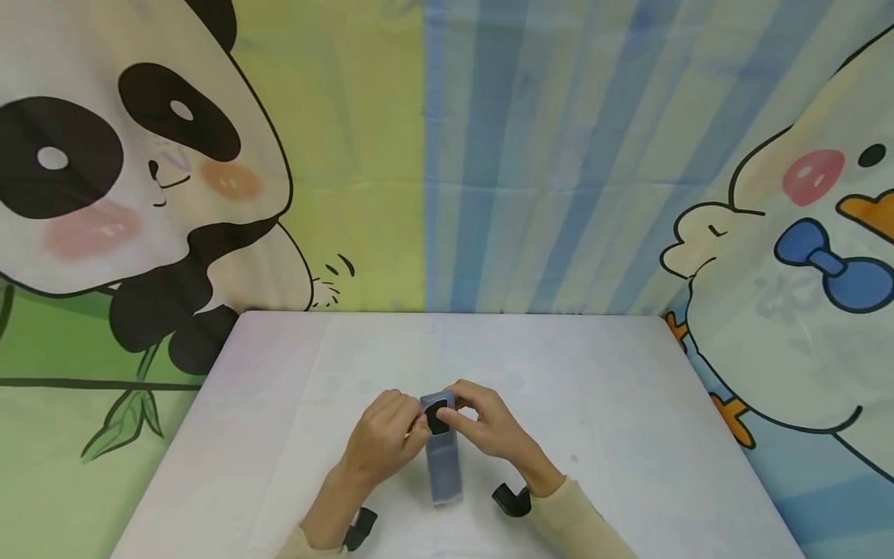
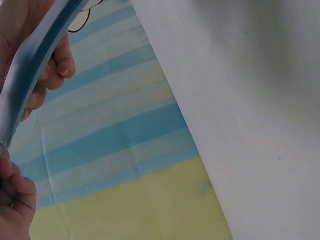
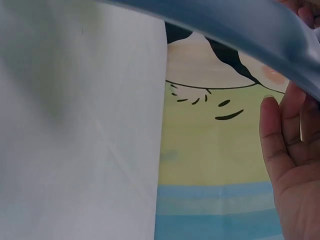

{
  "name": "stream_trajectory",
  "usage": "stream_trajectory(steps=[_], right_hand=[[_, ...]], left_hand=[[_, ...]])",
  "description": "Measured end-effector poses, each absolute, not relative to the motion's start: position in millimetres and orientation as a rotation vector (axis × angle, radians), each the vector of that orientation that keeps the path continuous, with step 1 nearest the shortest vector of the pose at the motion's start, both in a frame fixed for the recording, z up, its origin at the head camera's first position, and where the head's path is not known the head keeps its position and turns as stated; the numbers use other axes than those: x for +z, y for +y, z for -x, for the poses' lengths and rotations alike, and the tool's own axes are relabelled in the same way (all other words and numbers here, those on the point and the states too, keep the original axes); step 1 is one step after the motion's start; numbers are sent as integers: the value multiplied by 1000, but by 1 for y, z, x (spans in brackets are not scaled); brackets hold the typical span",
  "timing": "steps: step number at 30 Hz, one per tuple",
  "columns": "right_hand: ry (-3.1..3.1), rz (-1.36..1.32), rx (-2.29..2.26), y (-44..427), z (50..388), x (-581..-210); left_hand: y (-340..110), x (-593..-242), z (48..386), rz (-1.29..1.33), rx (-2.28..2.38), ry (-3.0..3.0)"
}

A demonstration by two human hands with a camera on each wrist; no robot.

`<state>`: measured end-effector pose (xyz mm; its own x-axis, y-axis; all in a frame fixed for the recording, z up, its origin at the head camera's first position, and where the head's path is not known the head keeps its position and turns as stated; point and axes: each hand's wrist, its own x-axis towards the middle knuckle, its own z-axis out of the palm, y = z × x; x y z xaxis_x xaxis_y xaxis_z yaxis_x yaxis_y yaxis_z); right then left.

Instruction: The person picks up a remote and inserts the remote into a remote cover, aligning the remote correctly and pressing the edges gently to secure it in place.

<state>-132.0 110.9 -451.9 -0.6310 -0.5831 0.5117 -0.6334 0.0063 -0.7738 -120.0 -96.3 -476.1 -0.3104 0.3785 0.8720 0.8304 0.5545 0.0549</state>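
A long blue-grey item (image 1: 444, 470) with a black patch (image 1: 436, 418) near its top end is held above the white table. My left hand (image 1: 387, 436) pinches its upper left edge with curled fingers. On the right side, my right hand (image 1: 492, 423) grips the same end, thumb over the black patch and fingers behind. In the left wrist view the blue-grey item (image 2: 30, 65) runs diagonally between the left hand (image 2: 15, 205) and the right hand (image 2: 52, 75). The right wrist view shows it (image 3: 225, 25) above the right hand's fingers (image 3: 282, 130).
The white table (image 1: 594, 404) spreads below the hands. Behind it hangs a cloth backdrop (image 1: 545, 155) with a panda at left and a white duck at right. Black bands (image 1: 513, 501) sit at both wrists, beside pale sleeves (image 1: 580, 520).
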Motion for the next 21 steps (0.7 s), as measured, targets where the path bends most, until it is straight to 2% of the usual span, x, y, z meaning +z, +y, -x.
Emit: stream_trajectory(steps=[11, 16, 21], right_hand=[[-2265, -1198, 1848, 111, 132, -469], [-2261, -1118, 1968, 113, 137, -482], [-2221, -1055, 2008, 110, 136, -474]], left_hand=[[-96, -492, 113, 874, -912, -2147], [-99, -499, 107, 780, -1333, -2373], [-97, -503, 103, 757, -1808, -2542]])
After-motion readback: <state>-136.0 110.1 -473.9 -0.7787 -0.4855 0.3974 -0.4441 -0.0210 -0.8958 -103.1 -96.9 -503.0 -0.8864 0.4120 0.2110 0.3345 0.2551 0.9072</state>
